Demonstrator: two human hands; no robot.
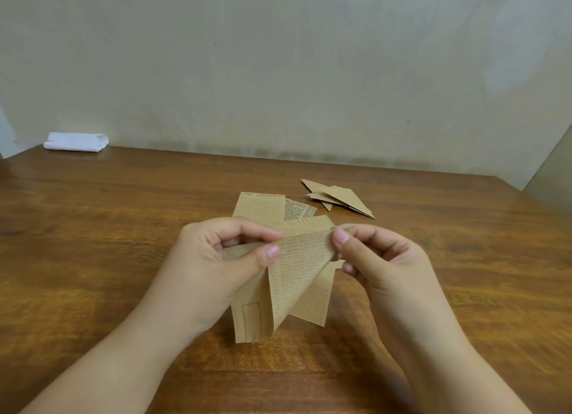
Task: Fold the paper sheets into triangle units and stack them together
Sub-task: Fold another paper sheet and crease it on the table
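A brown newsprint-patterned paper sheet [294,268] is held up above the table, partly folded over on a diagonal. My left hand [216,259] pinches its upper left edge between thumb and fingers. My right hand [380,259] pinches its upper right corner. Beneath it, more flat printed sheets [263,206] lie on the wooden table [108,228]. A small pile of folded brown triangle units [337,197] rests further back to the right, apart from both hands.
A folded white cloth or packet [75,142] lies at the table's far left corner against the pale wall [278,57]. The table's right edge runs diagonally at the far right.
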